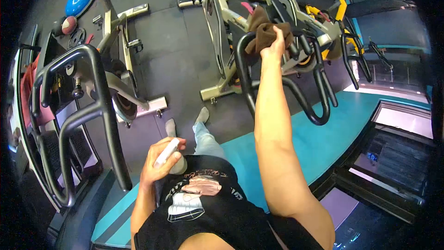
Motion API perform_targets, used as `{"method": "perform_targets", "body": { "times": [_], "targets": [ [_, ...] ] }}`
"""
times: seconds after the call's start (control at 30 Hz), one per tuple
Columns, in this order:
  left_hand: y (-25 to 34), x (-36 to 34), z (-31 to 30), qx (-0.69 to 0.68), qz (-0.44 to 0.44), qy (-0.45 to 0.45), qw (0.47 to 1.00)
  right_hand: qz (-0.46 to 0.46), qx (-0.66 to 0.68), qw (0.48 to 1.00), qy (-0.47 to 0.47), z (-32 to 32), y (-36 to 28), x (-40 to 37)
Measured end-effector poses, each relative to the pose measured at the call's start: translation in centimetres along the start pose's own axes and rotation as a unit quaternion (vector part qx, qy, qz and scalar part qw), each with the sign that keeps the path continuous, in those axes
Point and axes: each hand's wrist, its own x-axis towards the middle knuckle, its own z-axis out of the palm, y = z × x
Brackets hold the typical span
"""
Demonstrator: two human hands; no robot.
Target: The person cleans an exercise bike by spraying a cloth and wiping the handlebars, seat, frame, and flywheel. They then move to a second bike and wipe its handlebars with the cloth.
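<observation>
My right hand (274, 46) reaches far forward, its fingers closed on a brown cloth (264, 31). The cloth lies against the black handlebar (245, 81) of the exercise bike on the right and hides part of it. Close to my body, my left hand (158, 161) is wrapped round a spray bottle with a white top (166, 153); its pale body shows partly below the fingers. Left of that hand stands another exercise bike, whose looped black handlebar (99, 83) is nearest to it.
Dark rubber flooring (164, 46) runs between the two bikes, with a turquoise strip (351, 111) at the right. A blue balance dome (78, 2) and a reddish ball (69, 25) lie at the back left. Yellow-framed bike parts (341, 9) stand at the far right.
</observation>
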Motion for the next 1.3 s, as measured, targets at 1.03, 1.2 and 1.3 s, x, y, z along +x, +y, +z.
{"method": "perform_targets", "body": {
  "times": [1.03,1.2,1.3],
  "targets": [
    [-1.9,-0.6,-3.2,-0.041,0.02,-0.096,0.994,0.126,-0.476,0.87,-0.011,-11.5,-15.2,-27.6],
    [-1.2,-0.2,-2.8,-0.031,0.004,-0.13,0.991,0.015,-0.351,0.925,0.147,-7.4,-7.1,-16.3],
    [-1.2,-0.5,-2.3,-0.007,0.028,-0.139,0.99,-0.168,-0.526,0.812,0.187,-6.0,-0.1,-12.5]
  ]
}}
